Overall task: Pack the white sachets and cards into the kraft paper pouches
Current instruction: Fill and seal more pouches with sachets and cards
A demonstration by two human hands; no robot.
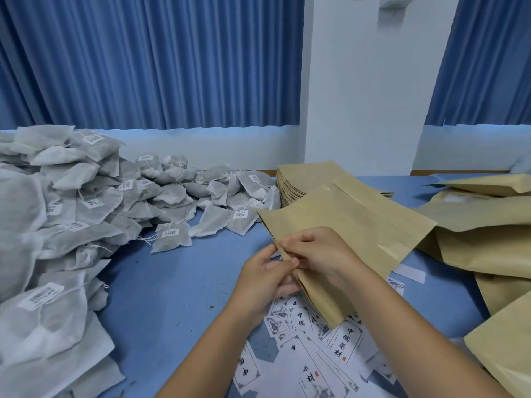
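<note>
a kraft pouch (353,225) is tilting in the left grip (267,280) and right grip (319,254); white sachets (86,202) are lying heaped left of them, cards (349,343) beneath.

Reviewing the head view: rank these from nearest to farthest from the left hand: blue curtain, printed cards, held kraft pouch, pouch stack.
1. held kraft pouch, pinched by the left hand
2. printed cards, just beneath
3. pouch stack, behind
4. blue curtain, far back

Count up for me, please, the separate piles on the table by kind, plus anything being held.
Heap of white sachets: 1
Neat stack of flat pouches: 1
Loose pile of pouches at the right: 1
Spread of printed cards: 1
Held pouch, in the left hand and right hand: 1
Total: 5
</note>
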